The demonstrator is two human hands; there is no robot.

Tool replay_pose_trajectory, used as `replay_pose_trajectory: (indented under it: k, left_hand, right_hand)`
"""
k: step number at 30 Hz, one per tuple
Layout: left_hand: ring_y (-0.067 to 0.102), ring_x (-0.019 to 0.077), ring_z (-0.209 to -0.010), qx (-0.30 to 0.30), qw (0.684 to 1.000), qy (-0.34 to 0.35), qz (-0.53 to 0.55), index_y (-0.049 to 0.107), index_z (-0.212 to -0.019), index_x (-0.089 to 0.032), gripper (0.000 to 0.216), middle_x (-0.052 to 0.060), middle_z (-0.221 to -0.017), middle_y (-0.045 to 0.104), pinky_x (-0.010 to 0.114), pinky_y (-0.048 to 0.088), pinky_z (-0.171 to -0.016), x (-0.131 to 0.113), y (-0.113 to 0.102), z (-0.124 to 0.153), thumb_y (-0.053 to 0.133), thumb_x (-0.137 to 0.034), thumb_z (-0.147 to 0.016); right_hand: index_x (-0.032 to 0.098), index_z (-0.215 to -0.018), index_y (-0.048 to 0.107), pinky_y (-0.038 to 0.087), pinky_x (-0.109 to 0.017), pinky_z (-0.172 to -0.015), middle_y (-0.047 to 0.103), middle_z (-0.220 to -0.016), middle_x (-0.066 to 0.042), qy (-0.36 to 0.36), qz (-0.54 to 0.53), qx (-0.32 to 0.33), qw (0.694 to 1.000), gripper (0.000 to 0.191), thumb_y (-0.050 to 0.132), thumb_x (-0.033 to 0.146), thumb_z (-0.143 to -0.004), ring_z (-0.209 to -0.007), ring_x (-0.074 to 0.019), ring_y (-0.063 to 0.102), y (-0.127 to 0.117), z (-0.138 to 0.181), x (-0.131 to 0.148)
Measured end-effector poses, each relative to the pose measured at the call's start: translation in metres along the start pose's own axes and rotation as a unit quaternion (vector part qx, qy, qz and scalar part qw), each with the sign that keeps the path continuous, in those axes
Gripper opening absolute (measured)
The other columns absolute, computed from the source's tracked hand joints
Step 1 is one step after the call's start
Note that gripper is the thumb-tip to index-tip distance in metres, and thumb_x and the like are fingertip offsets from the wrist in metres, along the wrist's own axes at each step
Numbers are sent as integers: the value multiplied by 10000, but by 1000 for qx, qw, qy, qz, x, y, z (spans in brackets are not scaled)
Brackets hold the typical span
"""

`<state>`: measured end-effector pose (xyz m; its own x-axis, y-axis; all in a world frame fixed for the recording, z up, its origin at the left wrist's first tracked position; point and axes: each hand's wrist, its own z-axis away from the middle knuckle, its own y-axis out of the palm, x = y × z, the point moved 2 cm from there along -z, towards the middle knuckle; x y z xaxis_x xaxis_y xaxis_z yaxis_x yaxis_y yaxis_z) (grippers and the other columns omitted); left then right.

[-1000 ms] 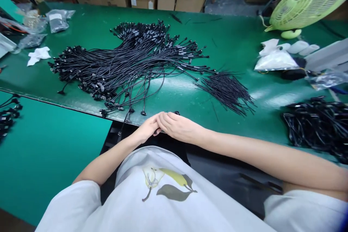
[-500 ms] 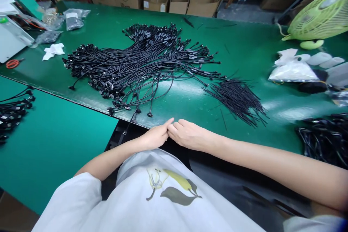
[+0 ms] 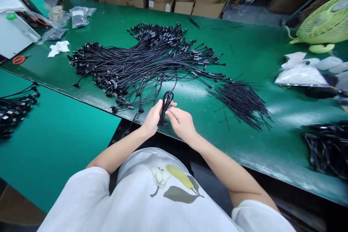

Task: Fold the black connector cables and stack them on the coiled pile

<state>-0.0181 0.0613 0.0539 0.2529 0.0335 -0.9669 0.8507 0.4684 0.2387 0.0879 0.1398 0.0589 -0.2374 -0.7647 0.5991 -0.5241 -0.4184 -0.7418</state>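
A black cable (image 3: 168,98), folded into a looped bundle, stands upright between my hands above the table's front edge. My left hand (image 3: 152,119) is closed around its left side. From the right, my right hand (image 3: 182,122) pinches at the bundle's middle with thumb and finger; whether a thin tie is also between them is hidden. Just beyond my hands lies a large pile of black cables (image 3: 136,58) with plugs at their ends. To the right of that pile is a heap of thin black ties (image 3: 241,103).
Bundled black cables (image 3: 326,148) lie at the right, more cables (image 3: 16,112) on the lower left surface. A white plastic bag (image 3: 300,74) and green fan (image 3: 326,21) stand right. Orange scissors (image 3: 19,59) and white paper (image 3: 59,48) lie left. Cardboard boxes (image 3: 209,6) stand behind the green table (image 3: 261,58).
My hands have risen and moved forward from the table edge. The looped cable, hidden before, now shows between them. My right forearm has swung in closer to my body.
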Motion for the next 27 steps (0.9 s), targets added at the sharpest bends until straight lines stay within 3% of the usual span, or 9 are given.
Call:
replay_pose_trajectory:
  k: [3,6,9,12,15,18,20,23,27]
  left_hand:
    - [547,204,-959,61,977,90,-181,732,-942,-189,499,71,-951,650,320,393,-944,-3,-9,14,405,-565,-914]
    - [520,169,-743,188,959,18,-210,747,-884,-169,556,49,-754,603,298,426,-792,11,-11,20,415,-614,-894]
    - [494,150,-631,139,981,-113,-71,737,-968,-136,727,33,-648,549,276,427,-648,19,-16,12,256,-677,-904]
    - [524,156,-672,91,989,-111,23,743,-942,-143,752,46,-700,558,272,442,-642,5,-21,8,248,-707,-888]
    - [545,162,-791,111,990,-31,-80,747,-782,-160,523,54,-822,565,276,453,-766,-10,-23,15,484,-604,-871]
    - [540,191,-1019,66,982,2,-177,708,-1033,-205,326,62,-1098,570,289,426,-921,-2,-21,24,727,-381,-759]
    - [513,214,-1158,67,986,-25,-149,576,-1260,-224,501,78,-1249,548,326,401,-1003,12,-13,29,696,-333,-786]
    - [465,217,-1280,101,988,-53,-109,487,-1340,-200,442,93,-1329,547,364,325,-1104,29,1,33,502,-342,-921]
    - [439,211,-1316,61,990,-12,-126,512,-1305,-208,403,82,-1402,511,336,356,-1088,32,12,33,481,-353,-931]
  right_hand:
    - [177,-697,549,379,-217,-617,592,-659,-5,50,-100,12,994,363,364,325,-972,-628,-122,547,-6,1,-10]
    - [177,-702,553,337,-234,-602,586,-669,-15,16,13,-51,998,331,392,300,-963,-620,-126,511,-17,4,-10]
    - [173,-703,560,306,-251,-613,575,-664,-28,-100,125,-64,985,332,369,236,-966,-613,-126,480,-12,15,8]
    - [169,-732,569,315,-234,-617,587,-680,-21,-163,84,21,983,342,348,231,-985,-621,-118,489,4,25,18]
    - [168,-780,586,333,-214,-614,610,-728,-18,-100,9,68,993,335,335,237,-991,-649,-113,516,11,27,4]
    - [169,-774,581,347,-225,-635,610,-754,-30,-4,-10,32,999,329,344,256,-984,-676,-124,520,7,26,-13]
    - [169,-770,573,355,-237,-661,604,-773,-40,27,-30,-2,999,318,359,284,-975,-701,-132,516,6,25,-15]
    - [174,-717,542,352,-237,-641,560,-718,-22,75,-138,-23,987,316,387,325,-948,-664,-125,486,10,24,-12]
    - [181,-625,473,290,-216,-494,396,-532,42,182,-339,43,922,410,386,447,-924,-468,-86,318,9,28,-16]
